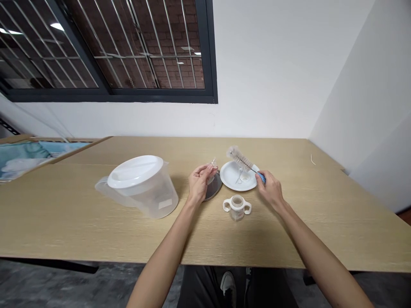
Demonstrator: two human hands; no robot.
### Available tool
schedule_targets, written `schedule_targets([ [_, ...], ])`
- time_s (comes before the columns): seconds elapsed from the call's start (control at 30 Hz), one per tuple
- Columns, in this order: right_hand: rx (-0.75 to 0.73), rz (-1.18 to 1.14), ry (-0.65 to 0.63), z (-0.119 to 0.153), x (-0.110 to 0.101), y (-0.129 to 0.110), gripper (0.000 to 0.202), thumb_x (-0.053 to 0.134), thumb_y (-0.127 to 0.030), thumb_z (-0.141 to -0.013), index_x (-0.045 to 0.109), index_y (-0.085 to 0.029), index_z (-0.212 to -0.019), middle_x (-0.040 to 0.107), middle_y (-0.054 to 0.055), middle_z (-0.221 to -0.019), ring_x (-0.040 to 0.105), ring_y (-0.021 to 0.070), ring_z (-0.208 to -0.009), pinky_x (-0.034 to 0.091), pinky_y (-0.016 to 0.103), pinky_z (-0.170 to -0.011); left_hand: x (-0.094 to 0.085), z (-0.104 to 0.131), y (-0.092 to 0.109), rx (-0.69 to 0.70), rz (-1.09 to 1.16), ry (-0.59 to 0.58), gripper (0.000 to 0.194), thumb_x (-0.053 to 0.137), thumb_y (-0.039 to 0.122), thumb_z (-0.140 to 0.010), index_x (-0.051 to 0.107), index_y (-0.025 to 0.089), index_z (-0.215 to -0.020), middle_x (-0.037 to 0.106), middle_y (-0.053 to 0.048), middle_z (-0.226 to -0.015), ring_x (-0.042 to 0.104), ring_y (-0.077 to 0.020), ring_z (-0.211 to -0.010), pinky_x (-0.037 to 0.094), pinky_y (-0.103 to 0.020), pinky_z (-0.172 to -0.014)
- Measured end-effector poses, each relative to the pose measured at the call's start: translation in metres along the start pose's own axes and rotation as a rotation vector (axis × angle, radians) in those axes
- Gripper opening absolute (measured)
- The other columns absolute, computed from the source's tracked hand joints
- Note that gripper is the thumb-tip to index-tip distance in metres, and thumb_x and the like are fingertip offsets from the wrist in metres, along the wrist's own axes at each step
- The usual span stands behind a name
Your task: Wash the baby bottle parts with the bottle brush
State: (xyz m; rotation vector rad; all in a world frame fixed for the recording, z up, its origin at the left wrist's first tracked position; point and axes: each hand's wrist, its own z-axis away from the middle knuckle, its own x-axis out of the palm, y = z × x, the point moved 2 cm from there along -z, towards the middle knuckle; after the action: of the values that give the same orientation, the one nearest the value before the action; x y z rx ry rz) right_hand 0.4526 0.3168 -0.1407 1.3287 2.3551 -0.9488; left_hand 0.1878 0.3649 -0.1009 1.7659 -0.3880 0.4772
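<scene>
My left hand (199, 182) is closed on a small clear piece (213, 162), held above a dark round plate (213, 188). What the piece is I cannot make out. In my right hand (270, 188) is the blue handle of a bottle brush (240, 158); its white bristles point up and left over a white plate (228, 174). Small clear parts lie on that plate. Between my hands, nearer to me, a small bottle with two white handles (237, 207) stands upright with its mouth uncovered.
A large clear pitcher with a white lid (144, 186) stands left of my left hand on the wooden table (96, 231). At the far left is a bin with blue and white cloth-like items (35, 156). A thin white strip (312, 160) lies at the back right.
</scene>
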Motion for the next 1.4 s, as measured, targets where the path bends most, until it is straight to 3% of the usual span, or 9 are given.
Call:
schedule_targets([
  [0.27,-0.175,-0.13,-0.091,0.004,0.002,-0.015,0.018,0.052,-0.03,-0.097,0.06,-0.016,-0.106,0.068,0.003,-0.098,0.065,0.0154,-0.086,0.047,0.027,-0.074,0.001,0.001,-0.01,0.049,-0.091,0.035,0.047,0.09,0.032,-0.059,0.064,0.009,-0.091,0.071,-0.01,-0.09,0.069,-0.0161,-0.081,0.054,-0.03,-0.085],
  [0.4,-0.161,-0.187,-0.055,0.003,0.0,-0.018,0.017,0.053,-0.028,-0.097,0.06,-0.016,-0.106,0.068,0.004,-0.097,0.064,0.0141,-0.086,0.047,0.025,-0.075,-0.001,0.0,-0.011,0.106,-0.22,0.068,0.051,0.089,0.034,-0.059,0.065,0.009,-0.096,0.071,-0.012,-0.094,0.069,-0.0168,-0.084,0.053,-0.03,-0.084],
  [0.63,-0.076,-0.224,-0.033,0.002,0.002,-0.018,0.02,0.049,-0.03,-0.099,0.06,-0.016,-0.107,0.068,0.004,-0.098,0.064,0.0148,-0.088,0.047,0.026,-0.078,-0.002,-0.003,-0.009,0.165,-0.186,0.039,0.051,0.088,0.033,-0.06,0.064,0.011,-0.099,0.071,-0.013,-0.102,0.069,-0.0205,-0.094,0.052,-0.033,-0.089],
  [0.8,-0.11,-0.177,-0.096,0.004,0.004,-0.021,0.02,0.05,-0.033,-0.098,0.061,-0.016,-0.104,0.069,0.006,-0.097,0.065,0.0172,-0.087,0.048,0.029,-0.076,-0.003,-0.003,-0.009,0.21,-0.248,0.011,0.046,0.086,0.035,-0.063,0.066,0.011,-0.098,0.07,-0.013,-0.101,0.067,-0.0194,-0.096,0.052,-0.031,-0.088],
  [0.97,-0.078,-0.227,-0.091,0.004,0.004,-0.021,0.023,0.049,-0.034,-0.098,0.061,-0.016,-0.106,0.069,0.007,-0.1,0.066,0.0172,-0.089,0.049,0.029,-0.077,-0.006,-0.003,-0.007,0.247,-0.436,0.081,0.044,0.084,0.042,-0.065,0.071,0.012,-0.094,0.068,-0.011,-0.096,0.062,-0.0158,-0.087,0.049,-0.025,-0.077],
  [1.4,-0.074,-0.195,0.007,0.0,-0.001,-0.018,0.022,0.05,-0.033,-0.098,0.061,-0.016,-0.106,0.069,0.005,-0.097,0.065,0.015,-0.085,0.049,0.027,-0.076,-0.008,-0.003,-0.006,0.195,-0.454,0.087,0.049,0.084,0.046,-0.063,0.072,0.011,-0.095,0.065,-0.007,-0.083,0.055,-0.011,-0.069,0.044,-0.022,-0.066],
])
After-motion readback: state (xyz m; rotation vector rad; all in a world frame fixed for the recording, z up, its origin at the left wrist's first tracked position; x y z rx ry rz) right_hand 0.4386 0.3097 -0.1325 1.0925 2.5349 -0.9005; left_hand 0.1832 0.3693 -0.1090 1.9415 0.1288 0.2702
